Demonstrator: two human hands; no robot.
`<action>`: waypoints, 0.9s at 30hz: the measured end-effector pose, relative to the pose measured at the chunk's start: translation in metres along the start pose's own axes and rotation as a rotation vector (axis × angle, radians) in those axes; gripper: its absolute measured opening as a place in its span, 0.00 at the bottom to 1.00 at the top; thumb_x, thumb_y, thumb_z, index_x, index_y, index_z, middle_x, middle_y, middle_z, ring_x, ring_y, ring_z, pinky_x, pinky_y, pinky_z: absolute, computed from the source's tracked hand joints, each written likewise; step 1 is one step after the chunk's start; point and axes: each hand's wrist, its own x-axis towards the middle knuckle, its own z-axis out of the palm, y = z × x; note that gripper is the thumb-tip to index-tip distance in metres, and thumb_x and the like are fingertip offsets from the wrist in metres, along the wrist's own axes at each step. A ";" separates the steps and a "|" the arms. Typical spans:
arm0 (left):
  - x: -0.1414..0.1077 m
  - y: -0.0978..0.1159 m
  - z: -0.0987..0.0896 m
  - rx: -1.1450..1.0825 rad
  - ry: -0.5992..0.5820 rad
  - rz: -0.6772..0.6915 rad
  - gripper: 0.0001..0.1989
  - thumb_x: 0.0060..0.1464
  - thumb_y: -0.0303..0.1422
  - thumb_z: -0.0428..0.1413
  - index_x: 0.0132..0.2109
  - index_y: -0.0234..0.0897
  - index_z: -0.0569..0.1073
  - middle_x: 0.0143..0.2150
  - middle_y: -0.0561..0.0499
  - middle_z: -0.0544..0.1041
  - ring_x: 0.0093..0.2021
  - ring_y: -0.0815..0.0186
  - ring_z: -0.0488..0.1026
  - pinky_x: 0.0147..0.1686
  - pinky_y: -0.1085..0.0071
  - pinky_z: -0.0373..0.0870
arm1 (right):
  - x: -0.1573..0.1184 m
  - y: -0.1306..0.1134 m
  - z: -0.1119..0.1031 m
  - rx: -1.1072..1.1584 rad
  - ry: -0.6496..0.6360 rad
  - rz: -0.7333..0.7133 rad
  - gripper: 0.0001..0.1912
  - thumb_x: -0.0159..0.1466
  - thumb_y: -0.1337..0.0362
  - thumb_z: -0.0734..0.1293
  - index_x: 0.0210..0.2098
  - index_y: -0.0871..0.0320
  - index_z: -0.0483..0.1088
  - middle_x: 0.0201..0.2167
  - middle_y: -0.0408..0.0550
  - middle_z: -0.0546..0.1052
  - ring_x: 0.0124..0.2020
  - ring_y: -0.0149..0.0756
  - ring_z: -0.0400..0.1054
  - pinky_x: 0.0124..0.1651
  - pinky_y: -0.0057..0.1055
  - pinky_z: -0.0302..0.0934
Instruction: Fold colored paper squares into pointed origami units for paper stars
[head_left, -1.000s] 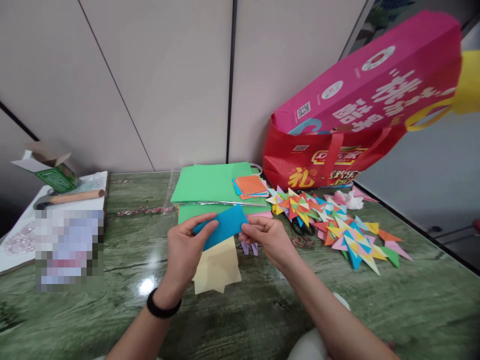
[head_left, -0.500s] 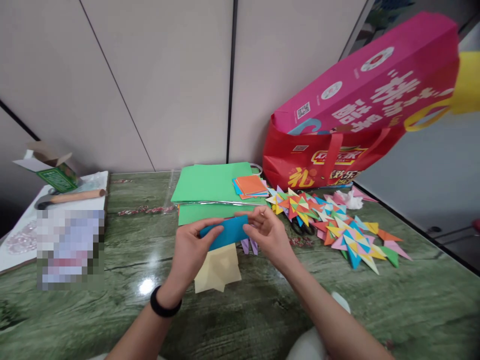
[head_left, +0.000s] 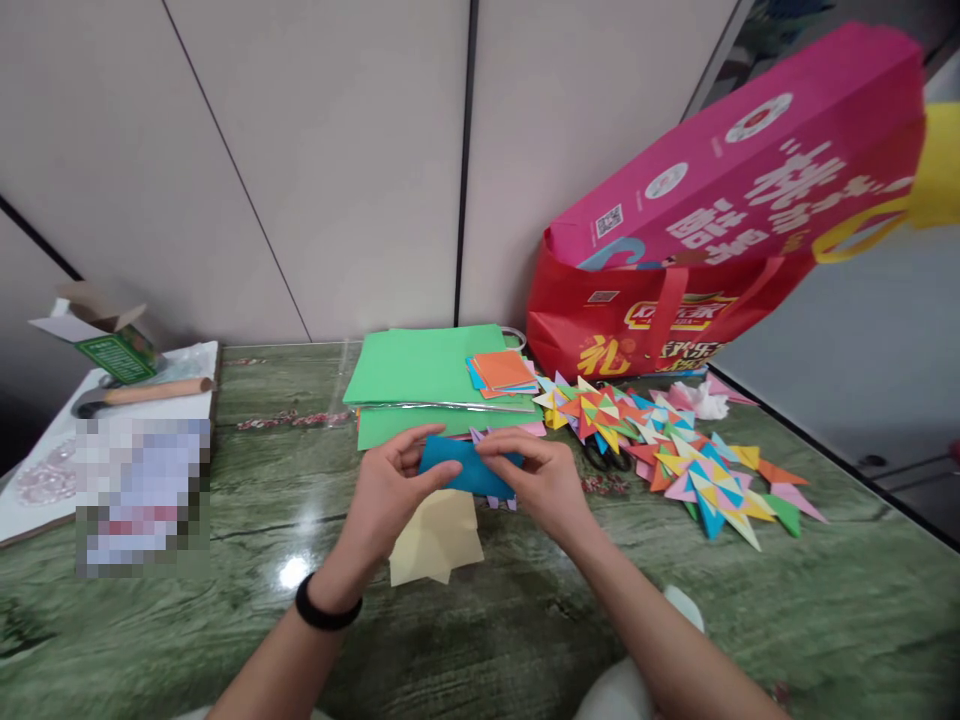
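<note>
A blue sheet of folded paper (head_left: 469,468) is held up between both hands above the table. My left hand (head_left: 394,475) pinches its left end, thumb in front and fingers behind. At the upper right, my right hand (head_left: 532,470) grips the sheet between thumb and fingers. Below the blue paper lie several pale yellow paper squares (head_left: 439,540), partly overlapping. Purple folded paper pieces (head_left: 501,503) show just behind the blue sheet, mostly hidden by it and my right hand.
Behind my hands lies green paper (head_left: 427,365) with small orange squares (head_left: 504,370) on top. Folded colourful paper stars (head_left: 712,485) and black-handled scissors (head_left: 607,457) are to the right. A red bag (head_left: 592,310) stands behind. At left are a hammer-like tool (head_left: 150,395) and a green box (head_left: 120,350).
The blue paper has shifted slightly right and turned, showing more of its face. My right hand has moved from its lower right edge to its upper edge.
</note>
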 end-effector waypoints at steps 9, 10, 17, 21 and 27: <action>-0.002 -0.010 0.011 -0.054 -0.051 -0.170 0.14 0.32 0.30 0.67 0.31 0.30 0.75 0.24 0.47 0.80 0.25 0.63 0.77 0.29 0.70 0.73 | -0.001 0.005 0.000 0.004 0.112 0.075 0.04 0.53 0.65 0.68 0.27 0.54 0.77 0.32 0.47 0.79 0.38 0.42 0.71 0.40 0.37 0.65; -0.002 -0.010 0.012 -0.055 -0.031 -0.164 0.15 0.32 0.30 0.67 0.31 0.30 0.75 0.24 0.47 0.80 0.25 0.63 0.76 0.29 0.70 0.73 | -0.002 0.005 0.000 0.004 0.109 0.074 0.04 0.54 0.65 0.68 0.27 0.54 0.77 0.32 0.47 0.78 0.39 0.41 0.71 0.40 0.37 0.64; -0.001 -0.011 0.012 -0.031 0.035 -0.082 0.16 0.34 0.29 0.66 0.33 0.30 0.72 0.22 0.48 0.79 0.25 0.62 0.76 0.27 0.71 0.73 | -0.004 0.000 0.002 -0.075 0.026 -0.042 0.13 0.49 0.66 0.72 0.36 0.54 0.75 0.40 0.49 0.75 0.44 0.43 0.68 0.45 0.37 0.63; -0.002 -0.010 0.012 -0.044 0.049 -0.055 0.17 0.33 0.29 0.67 0.33 0.30 0.72 0.23 0.50 0.78 0.24 0.63 0.76 0.25 0.72 0.72 | -0.005 0.001 0.003 -0.125 -0.014 -0.121 0.17 0.50 0.67 0.71 0.40 0.53 0.73 0.42 0.49 0.73 0.46 0.43 0.67 0.48 0.39 0.62; -0.003 -0.004 0.012 -0.054 0.018 -0.052 0.16 0.34 0.30 0.65 0.33 0.30 0.73 0.25 0.50 0.79 0.27 0.59 0.78 0.30 0.67 0.75 | -0.004 0.001 0.000 -0.150 -0.038 -0.124 0.18 0.50 0.69 0.71 0.41 0.51 0.72 0.44 0.48 0.73 0.48 0.43 0.66 0.49 0.39 0.61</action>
